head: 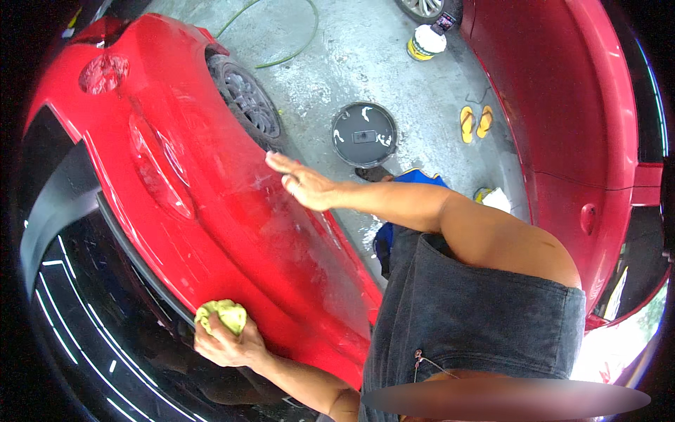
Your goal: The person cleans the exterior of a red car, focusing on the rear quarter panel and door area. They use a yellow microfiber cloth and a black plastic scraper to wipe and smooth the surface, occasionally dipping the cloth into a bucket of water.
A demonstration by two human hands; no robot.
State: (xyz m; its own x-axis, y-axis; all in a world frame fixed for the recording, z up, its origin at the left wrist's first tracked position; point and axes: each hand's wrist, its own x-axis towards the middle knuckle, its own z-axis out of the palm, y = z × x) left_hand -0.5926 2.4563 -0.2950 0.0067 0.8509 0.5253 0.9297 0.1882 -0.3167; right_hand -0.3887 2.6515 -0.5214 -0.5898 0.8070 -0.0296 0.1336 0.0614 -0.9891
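Observation:
My left hand (227,343) grips a crumpled yellow-green cloth (224,315) against the red car door (248,295), just beside the dark window trim. My right hand (308,187) is spread over the car's rear side panel (221,174), near the wheel arch, and holds nothing. Whether its palm touches the paint I cannot tell. A ring shows on one finger. Dull, hazy patches cover the lower side of the red body. Between my hands lies the door handle (163,171) in its recess. The side window (105,316) reflects strips of light.
The car's rear wheel (248,100) stands beside a round black lid or seat (364,134) on the wet-looking floor. Beyond are a green hose (287,62), a bucket (422,50) with a phone (444,23), yellow flip-flops (476,124), another bucket (494,199) and a second red car (569,116).

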